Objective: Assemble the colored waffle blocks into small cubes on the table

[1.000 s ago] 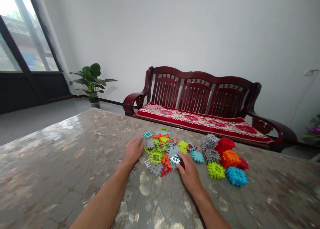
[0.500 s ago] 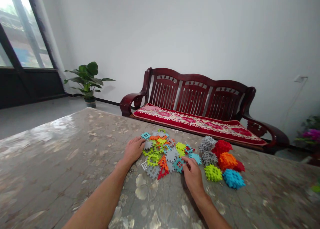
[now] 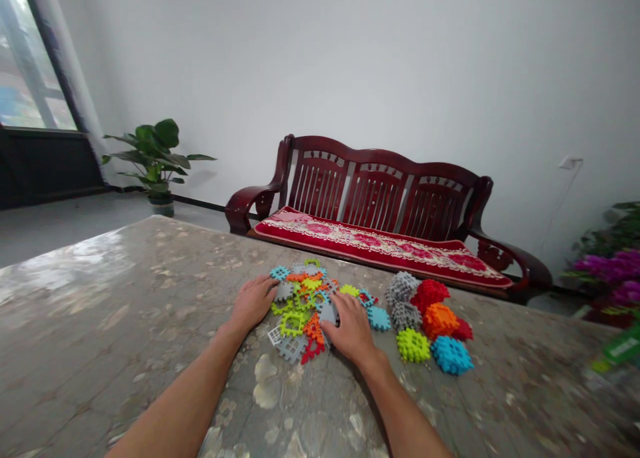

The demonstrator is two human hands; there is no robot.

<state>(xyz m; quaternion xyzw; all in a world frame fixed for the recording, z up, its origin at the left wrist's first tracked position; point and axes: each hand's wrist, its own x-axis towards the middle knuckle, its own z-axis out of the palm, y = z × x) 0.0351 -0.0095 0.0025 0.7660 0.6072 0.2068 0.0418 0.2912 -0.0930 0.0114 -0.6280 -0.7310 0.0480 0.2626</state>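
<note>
A loose pile of flat notched plastic building tiles lies on the table, with lime tiles (image 3: 294, 323), an orange tile (image 3: 314, 327), a red tile (image 3: 313, 351) and grey tiles (image 3: 291, 349). My left hand (image 3: 254, 303) rests flat at the pile's left edge, fingers stretched towards a grey tile (image 3: 284, 292). Over the pile's right side reaches my right hand (image 3: 354, 329), thumb and fingers apart around a plain grey tile (image 3: 328, 313). Whether it touches that tile I cannot tell; the tiles beneath the palm are hidden. A light-blue tile (image 3: 379, 319) lies just right of it.
Sorted stacks stand to the right: grey (image 3: 406, 316), red (image 3: 431, 294), orange (image 3: 440, 320), lime (image 3: 413, 346) and blue (image 3: 452, 355). A patterned cloth covers the table (image 3: 150, 325). Behind is a wooden bench (image 3: 380, 185); a green-labelled object (image 3: 623, 346) sits far right.
My right hand has moved left and farther over the pile, covering the spot where a teal window tile showed. The left hand stays beside the pile. The view has turned slightly right.
</note>
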